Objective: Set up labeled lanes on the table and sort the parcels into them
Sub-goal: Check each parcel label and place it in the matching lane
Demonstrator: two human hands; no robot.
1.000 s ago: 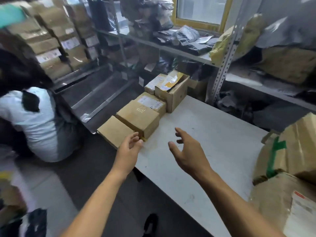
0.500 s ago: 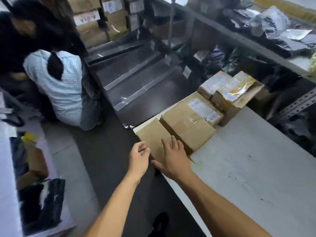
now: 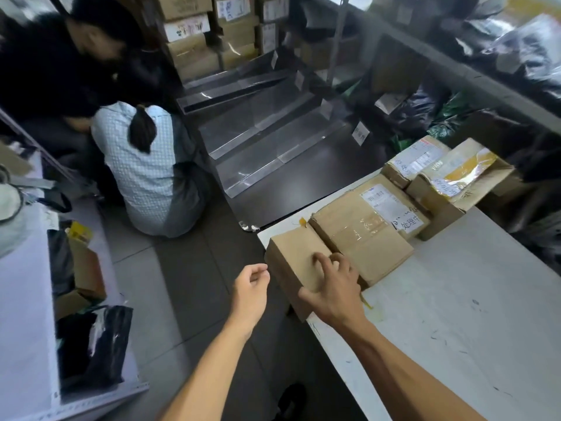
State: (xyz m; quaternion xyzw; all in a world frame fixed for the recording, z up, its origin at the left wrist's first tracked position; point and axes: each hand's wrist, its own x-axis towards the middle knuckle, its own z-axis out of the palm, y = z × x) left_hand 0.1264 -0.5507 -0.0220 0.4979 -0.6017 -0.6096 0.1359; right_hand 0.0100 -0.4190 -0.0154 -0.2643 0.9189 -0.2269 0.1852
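Note:
A row of brown cardboard parcels runs along the left edge of the white table (image 3: 455,299). The nearest is a plain brown parcel (image 3: 290,253) at the table's corner, partly overhanging the edge. My right hand (image 3: 334,287) grips it, fingers curled on its top and thumb at its near side. My left hand (image 3: 250,288) hovers just left of it, loosely curled and holding nothing. Behind it lie a taped parcel (image 3: 367,238), a parcel with a white label (image 3: 391,205), another labelled parcel (image 3: 416,158) and a box with yellow tape (image 3: 458,180).
A person in a checked shirt (image 3: 145,168) sits on the floor to the left, beside another person in dark clothes (image 3: 60,65). Stepped metal shelving (image 3: 273,126) stands beyond the table. Shelves with black bags (image 3: 425,110) line the right, stacked cartons (image 3: 194,28) the back.
My head has turned left and down. My right hand swung from above the table onto the plain corner parcel and curled round it. My left hand drew back from the parcel's edge.

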